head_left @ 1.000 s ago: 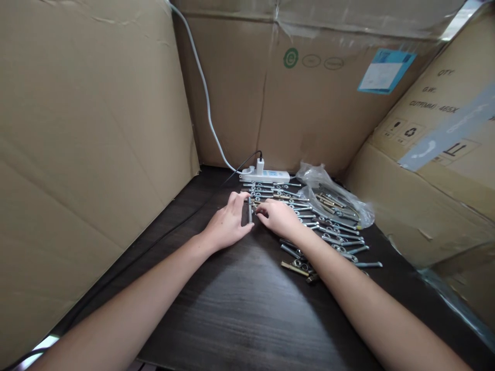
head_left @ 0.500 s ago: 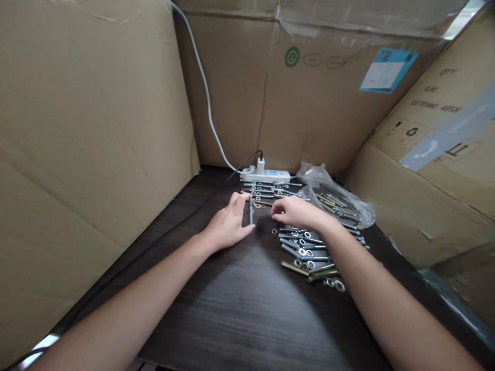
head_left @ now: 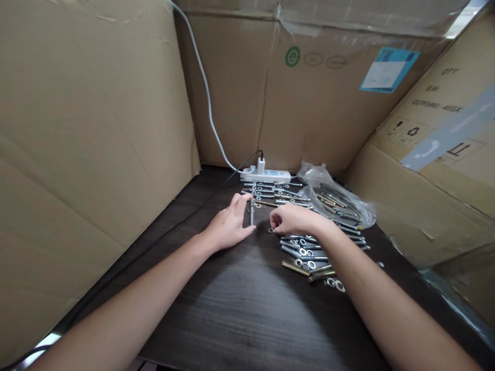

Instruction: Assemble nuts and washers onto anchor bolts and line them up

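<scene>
My left hand [head_left: 229, 224] rests on the dark wooden table [head_left: 240, 309] with thumb and forefinger closed on a long silver bolt [head_left: 251, 212] standing on end. My right hand [head_left: 293, 219] lies just to its right, fingers curled down over a small washer [head_left: 271, 230] on the table. A spread of silver bolts with washers [head_left: 305, 247] runs from behind both hands to under my right wrist. Whether the right fingers grip anything is hidden.
A clear plastic bag of more bolts [head_left: 336, 202] lies to the right. A white power strip [head_left: 266, 175] with a white cable and a black plug sits at the back. Large cardboard boxes [head_left: 88, 129] wall in the table on the left, back and right.
My right hand moved away from the upright bolt to the right, then came down onto the washers near the bolt rows. The left hand kept its hold on the bolt.
</scene>
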A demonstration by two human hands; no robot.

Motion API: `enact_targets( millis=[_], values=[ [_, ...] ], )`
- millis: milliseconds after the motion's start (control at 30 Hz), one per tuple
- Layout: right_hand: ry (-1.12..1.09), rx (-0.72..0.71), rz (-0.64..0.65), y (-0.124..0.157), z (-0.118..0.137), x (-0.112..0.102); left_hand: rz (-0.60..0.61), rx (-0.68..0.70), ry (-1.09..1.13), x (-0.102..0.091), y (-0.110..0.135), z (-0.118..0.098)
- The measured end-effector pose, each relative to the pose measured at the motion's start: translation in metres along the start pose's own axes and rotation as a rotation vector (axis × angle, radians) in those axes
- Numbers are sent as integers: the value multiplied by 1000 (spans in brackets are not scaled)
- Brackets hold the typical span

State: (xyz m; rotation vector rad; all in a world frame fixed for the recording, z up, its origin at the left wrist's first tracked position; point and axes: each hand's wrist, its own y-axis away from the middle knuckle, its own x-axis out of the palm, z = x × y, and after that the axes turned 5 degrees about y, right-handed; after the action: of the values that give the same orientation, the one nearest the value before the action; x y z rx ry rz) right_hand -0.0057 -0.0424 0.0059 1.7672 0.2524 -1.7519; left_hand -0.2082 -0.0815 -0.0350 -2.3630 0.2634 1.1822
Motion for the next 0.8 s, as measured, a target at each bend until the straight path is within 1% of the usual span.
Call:
enact_targets(
  millis=[267, 467, 600, 667, 767, 800],
  values=[
    [-51, -35, -66, 3, 3, 0, 0, 1, 16, 0, 0, -1],
    [-15, -21, -89, 2, 11, 1, 13, 5, 29, 0, 0, -2],
    [-49, -66, -104, 0, 9, 3, 23, 29, 76, 0, 0, -2],
    [-149, -104, -194, -2, 6, 3, 28, 60, 104, -1, 1, -4],
    [-391, -110, -441, -6, 4, 0, 38, 97, 150, -3, 2, -9],
    [-484, -108, -504, -7, 4, -2, 41, 103, 163, -3, 2, -11]
  ],
)
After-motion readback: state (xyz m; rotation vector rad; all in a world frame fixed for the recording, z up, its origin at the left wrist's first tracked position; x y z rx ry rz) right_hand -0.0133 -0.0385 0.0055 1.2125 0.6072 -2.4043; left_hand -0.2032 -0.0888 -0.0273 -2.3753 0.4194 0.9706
